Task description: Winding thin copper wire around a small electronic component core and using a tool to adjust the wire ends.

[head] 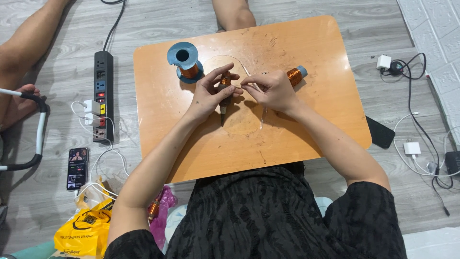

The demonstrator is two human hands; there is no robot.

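On a small orange wooden table [306,129], my left hand [211,93] grips a dark rod-shaped core [224,98] wound with copper wire at its upper end. My right hand [273,88] pinches a thin wire strand beside the rod's top, fingertips nearly touching the left fingers. A blue spool of copper wire [185,61] stands upright just left of my hands. A smaller copper-wound bobbin [296,75] lies on its side right of my right hand.
A power strip [103,96] with plugged chargers lies left of the table, a phone [77,168] below it. A yellow bag [86,230] and pink bag sit near my left elbow. Another person's leg is at top left. Cables, chargers and a dark phone [381,132] lie right.
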